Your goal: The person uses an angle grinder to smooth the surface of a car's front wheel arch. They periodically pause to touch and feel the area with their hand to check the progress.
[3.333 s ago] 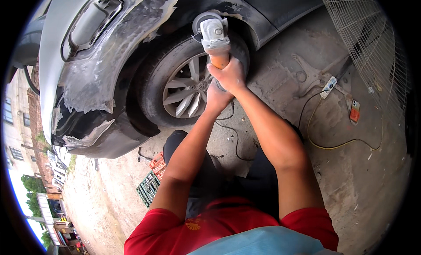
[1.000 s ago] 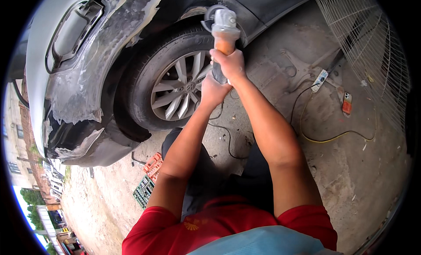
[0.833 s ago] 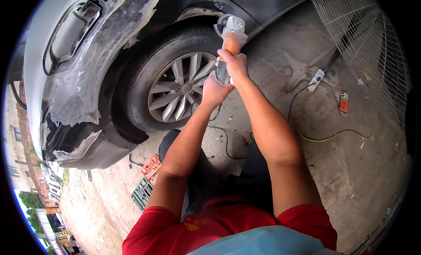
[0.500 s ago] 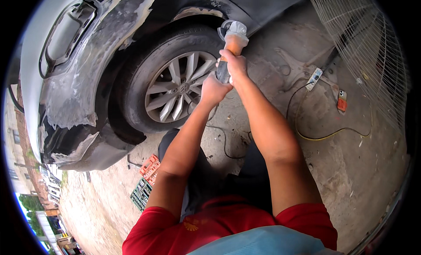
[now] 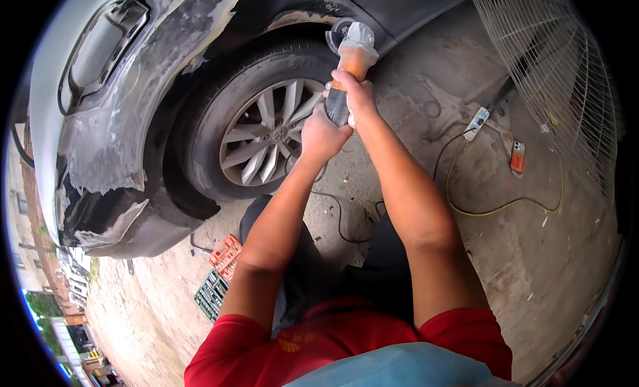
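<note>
Both my hands are closed around an orange and grey angle grinder [image 5: 354, 63] with a dusty head. My left hand [image 5: 323, 133] wraps the dark rear end of its body. Just ahead of it, my right hand [image 5: 358, 99] grips the orange middle part. The grinder's head is up at the edge of the dark car's wheel arch [image 5: 305, 18], where paint is worn to bare patches. Whether the disc touches the panel, I cannot tell. Below and left of the grinder is the car wheel [image 5: 274, 133] with a silver multi-spoke rim.
Scraped, patchy filler covers the bumper [image 5: 110, 151] at left. Open red and green tool cases [image 5: 214, 292] lie on the floor near my left arm. At right are a white power strip [image 5: 476, 123], a yellow cable [image 5: 489, 214], an orange-backed phone [image 5: 518, 157] and a large wire fan guard [image 5: 552, 61].
The grinder's head has shifted slightly up and left along the wheel arch. Both hands keep their grip, with the left one moved a little left.
</note>
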A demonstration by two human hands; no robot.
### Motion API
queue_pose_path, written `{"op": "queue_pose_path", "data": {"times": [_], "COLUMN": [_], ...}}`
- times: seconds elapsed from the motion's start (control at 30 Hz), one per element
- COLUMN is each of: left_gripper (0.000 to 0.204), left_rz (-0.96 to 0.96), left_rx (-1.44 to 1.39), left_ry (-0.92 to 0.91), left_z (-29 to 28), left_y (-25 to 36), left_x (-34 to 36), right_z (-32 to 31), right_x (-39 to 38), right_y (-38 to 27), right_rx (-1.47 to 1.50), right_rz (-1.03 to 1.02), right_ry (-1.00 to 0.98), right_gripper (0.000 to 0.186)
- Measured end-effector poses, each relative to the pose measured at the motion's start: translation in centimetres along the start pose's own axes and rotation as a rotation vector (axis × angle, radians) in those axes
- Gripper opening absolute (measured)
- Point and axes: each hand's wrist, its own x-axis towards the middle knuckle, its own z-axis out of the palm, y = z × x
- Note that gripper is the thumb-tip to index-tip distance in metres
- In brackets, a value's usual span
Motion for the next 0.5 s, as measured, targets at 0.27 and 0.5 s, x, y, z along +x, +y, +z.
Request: {"op": "queue_pose_path", "data": {"times": [0.27,0.5], "left_gripper": [0.076,0.08], "left_rz": [0.028,0.018], "left_rx": [-0.006,-0.3], "left_ry": [0.035,0.132], "left_z": [0.0,0.0], "left_y": [-0.2,-1.1], "left_x": [-0.6,-1.8], "right_z": [0.3,3.1], "right_x": [-0.4,-3.1], "right_y": [0.1,-0.3], "right_rx": [0.018,-0.281], "right_rz": [0.018,-0.191], "right_ry": [0.049,-0.057], "right_gripper": [0.03,0.024]}}
